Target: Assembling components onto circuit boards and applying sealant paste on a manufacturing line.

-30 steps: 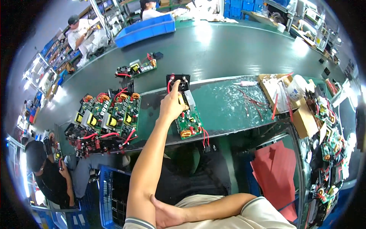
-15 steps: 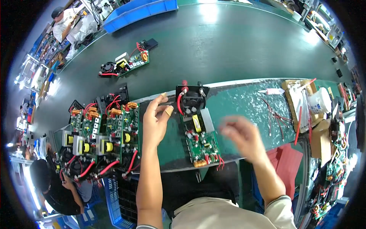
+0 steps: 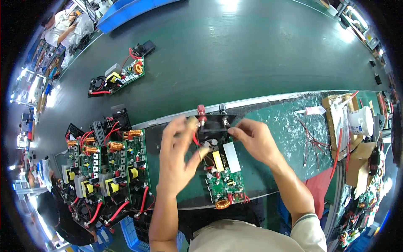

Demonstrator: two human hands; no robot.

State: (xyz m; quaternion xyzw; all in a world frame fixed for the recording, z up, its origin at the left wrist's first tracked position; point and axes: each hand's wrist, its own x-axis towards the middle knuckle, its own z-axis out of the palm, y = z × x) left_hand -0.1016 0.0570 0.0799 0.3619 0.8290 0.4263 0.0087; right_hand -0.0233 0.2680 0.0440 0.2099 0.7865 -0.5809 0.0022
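A green circuit board (image 3: 226, 185) lies in front of me on the bench, its copper coil toward me. At its far end is a black end panel (image 3: 214, 124) with a red terminal post (image 3: 201, 110) and a black terminal post (image 3: 222, 110). My left hand (image 3: 176, 164), somewhat blurred, is at the panel's left side near the red wire; thumb and fingers are apart, with tan covers on some fingertips. My right hand (image 3: 254, 140) pinches at the panel's right edge, by the black post. The fan is mostly hidden.
Several similar boards (image 3: 107, 172) stand packed together at left. Another board with a fan (image 3: 117, 75) lies farther off, below a blue bin (image 3: 130, 14). Loose wires (image 3: 312, 140), a tube (image 3: 312, 110), a cardboard box (image 3: 336, 113) and a white tub (image 3: 361, 121) are at right.
My right hand has come in from beside the board to the panel's right edge. My left hand has moved right to the panel's left side. The whole view has shifted.
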